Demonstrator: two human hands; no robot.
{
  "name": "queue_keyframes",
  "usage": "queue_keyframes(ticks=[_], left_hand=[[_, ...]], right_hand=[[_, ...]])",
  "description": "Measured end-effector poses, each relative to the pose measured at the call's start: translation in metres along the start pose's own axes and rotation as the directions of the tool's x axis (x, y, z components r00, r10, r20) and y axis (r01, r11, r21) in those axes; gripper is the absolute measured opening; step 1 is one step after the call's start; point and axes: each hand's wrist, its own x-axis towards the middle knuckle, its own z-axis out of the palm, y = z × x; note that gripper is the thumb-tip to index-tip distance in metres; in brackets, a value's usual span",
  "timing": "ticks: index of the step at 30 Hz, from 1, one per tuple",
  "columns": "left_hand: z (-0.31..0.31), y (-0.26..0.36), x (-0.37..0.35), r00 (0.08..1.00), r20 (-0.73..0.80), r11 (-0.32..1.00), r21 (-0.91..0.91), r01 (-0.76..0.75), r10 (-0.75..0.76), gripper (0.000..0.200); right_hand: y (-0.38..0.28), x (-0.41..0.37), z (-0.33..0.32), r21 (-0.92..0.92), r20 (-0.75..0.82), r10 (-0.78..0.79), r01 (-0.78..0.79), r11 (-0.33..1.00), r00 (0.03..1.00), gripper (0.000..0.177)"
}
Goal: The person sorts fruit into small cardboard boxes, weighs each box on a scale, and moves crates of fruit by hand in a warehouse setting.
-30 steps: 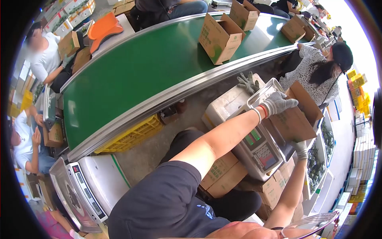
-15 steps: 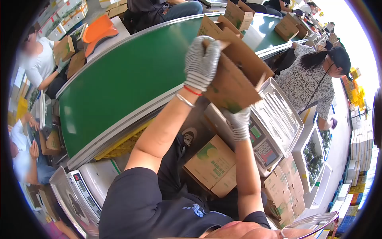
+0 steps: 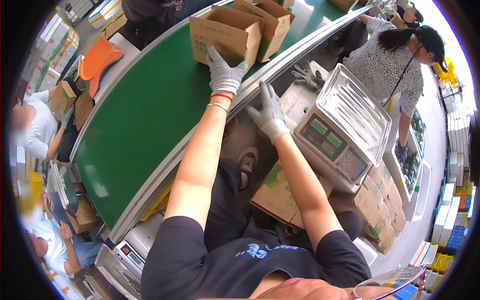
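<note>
Two open-topped cardboard boxes stand upright side by side on the green conveyor belt (image 3: 145, 110). The nearer cardboard box (image 3: 220, 36) has printed green lettering on its front; the other cardboard box (image 3: 272, 30) touches or nearly touches its right side. My left hand (image 3: 225, 75), in a striped grey glove, rests against the lower front of the nearer box, fingers and thumb apart. In a grey glove too, my right hand (image 3: 270, 112) is off the boxes, fingers spread, beside the belt's edge and left of the digital scale (image 3: 325, 135). It holds nothing.
Loose gloves (image 3: 307, 76) lie behind the scale's metal tray (image 3: 355, 112). Flattened or stacked cartons (image 3: 382, 205) stand at lower right, and another carton (image 3: 277, 195) lies by my legs. A co-worker (image 3: 382, 55) bends at the right; others sit across the belt.
The box, held up between both hands before, now stands on the belt beside another box. My right hand has come off it and opened; my left hand has loosened but still touches it.
</note>
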Motion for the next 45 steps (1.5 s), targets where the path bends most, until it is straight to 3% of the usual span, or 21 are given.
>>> queue_keyframes(ticks=[1,3,6,8,11,13,14,15,16,20,22,24,26,27,30,31,35,38,40,42,45], left_hand=[[0.0,0.002,0.0,0.999,0.007,0.998,0.048,0.045,-0.046,0.114],[0.004,0.003,0.0,0.995,0.013,0.987,0.13,0.098,-0.1,0.109],[0.005,0.02,-0.02,0.996,-0.076,0.957,0.281,0.069,-0.05,0.101],[0.005,0.041,-0.048,0.95,-0.218,0.968,0.164,-0.191,0.225,0.075],[0.023,0.06,-0.123,0.897,-0.076,0.897,-0.052,-0.44,0.435,0.041],[0.048,0.026,-0.194,0.917,0.243,0.944,0.015,-0.328,0.315,0.031],[0.042,0.027,-0.23,0.79,0.583,0.938,0.346,-0.029,-0.191,0.053],[0.052,-0.002,-0.272,0.687,0.572,0.834,0.544,0.093,-0.449,0.064],[0.05,-0.02,-0.299,0.574,0.619,0.8,0.589,0.112,-0.536,0.068],[0.055,-0.07,-0.324,0.48,0.692,0.835,0.362,0.415,-0.539,0.057],[0.045,-0.054,-0.308,0.405,0.727,0.783,0.291,0.549,-0.554,0.045],[0.031,-0.04,-0.293,0.5,0.695,0.837,0.288,0.465,-0.517,0.043],[-0.007,0.016,-0.289,0.722,0.607,0.939,0.139,0.315,-0.332,0.041],[-0.014,0.016,-0.288,0.71,0.668,0.899,-0.143,0.414,-0.221,0.036],[-0.033,0.028,-0.292,0.731,0.678,0.751,-0.444,0.489,-0.075,0.031],[-0.032,0.023,-0.296,0.728,0.685,0.636,-0.555,0.536,-0.015,0.032],[-0.03,0.007,-0.312,0.743,0.651,0.537,-0.687,0.489,0.156,0.026],[-0.05,0.027,-0.322,0.74,0.668,0.694,-0.57,0.439,0.081,0.021],[-0.054,0.026,-0.329,0.721,0.692,0.687,-0.513,0.515,-0.024,0.018],[-0.057,0.036,-0.333,0.701,0.707,0.707,-0.447,0.548,-0.096,0.019],[-0.061,0.067,-0.346,0.772,0.632,0.907,-0.359,0.221,0.062,0.035]], right_hand=[[0.011,-0.03,-0.01,0.068,-0.007,-0.039,0.039,0.997,0.999,0.078],[0.034,-0.105,-0.037,0.133,0.086,0.124,-0.135,0.982,0.989,0.064],[0.098,-0.222,-0.051,-0.203,-0.006,0.613,-0.601,0.773,0.79,0.065],[0.11,-0.272,-0.065,-0.398,-0.178,0.804,-0.789,0.468,0.567,0.086],[0.104,-0.292,-0.088,-0.319,-0.274,0.861,-0.885,0.339,0.428,0.097],[0.11,-0.293,-0.094,-0.279,-0.357,0.871,-0.929,0.245,0.337,0.098],[0.115,-0.299,-0.097,-0.228,-0.325,0.89,-0.94,0.254,0.319,0.097],[0.122,-0.303,-0.1,-0.171,-0.293,0.906,-0.949,0.264,0.305,0.097],[0.126,-0.306,-0.102,-0.112,-0.263,0.919,-0.955,0.274,0.294,0.096],[0.11,-0.309,-0.102,-0.106,-0.292,0.9,-0.946,0.305,0.323,0.093],[0.105,-0.31,-0.106,0.045,-0.31,0.881,-0.92,0.389,0.357,0.093],[0.1,-0.313,-0.116,0.245,-0.368,0.825,-0.811,0.531,0.429,0.095],[0.083,-0.313,-0.139,0.223,-0.521,0.682,-0.689,0.69,0.514,0.088],[0.068,-0.306,-0.156,0.448,-0.521,0.703,-0.546,0.708,0.485,0.084],[0.049,-0.298,-0.192,0.799,-0.434,0.735,-0.153,0.581,0.521,0.076],[0.05,-0.296,-0.194,0.8,-0.442,0.74,-0.15,0.581,0.507,0.074],[0.063,-0.306,-0.19,0.772,-0.264,0.821,-0.4,0.495,0.506,0.071],[0.064,-0.328,-0.19,0.761,-0.167,0.832,-0.468,0.449,0.528,0.075],[0.054,-0.334,-0.208,0.651,-0.121,0.76,-0.527,0.546,0.638,0.077],[0.038,-0.331,-0.232,0.606,0.116,0.742,-0.639,0.474,0.66,0.08],[0.021,-0.321,-0.237,0.207,0.18,0.591,-0.617,0.759,0.787,0.091]])
